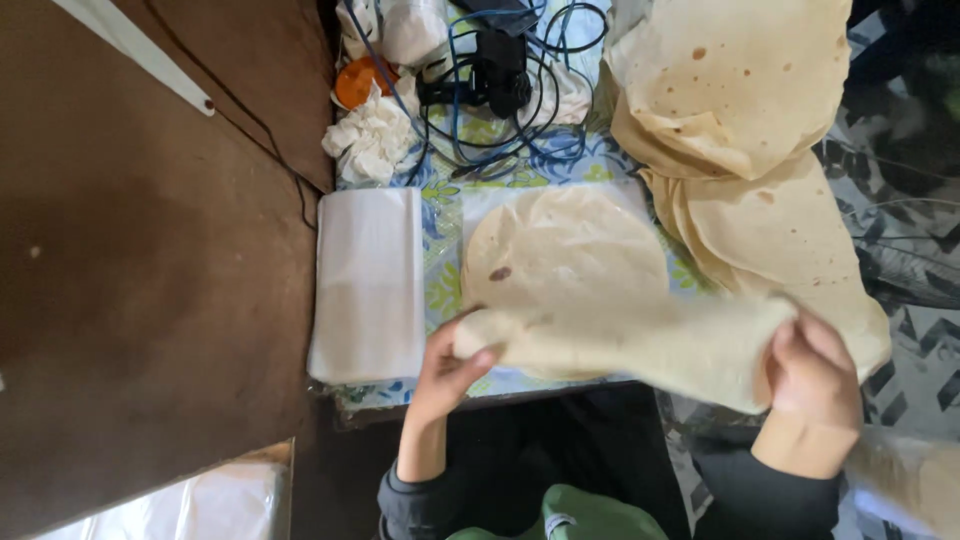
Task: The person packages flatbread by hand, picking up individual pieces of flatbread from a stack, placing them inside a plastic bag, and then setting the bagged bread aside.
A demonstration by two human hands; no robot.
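My left hand [450, 365] and my right hand [812, 372] both grip one pale round flatbread [640, 340], holding it stretched between them just above the table's near edge. Under it lies another flatbread [560, 245] with a brown spot, resting flat on a white sheet. To the right is a tall stack of similar flatbreads [745, 130], fanned out and overlapping, close to my right hand.
A stack of white sheets [368, 285] lies left of the flat bread on a floral tablecloth [440, 250]. At the back are tangled blue cables [500, 120], a black device [500, 65], crumpled white tissue [370, 135] and an orange lid [355, 80]. Brown floor lies left.
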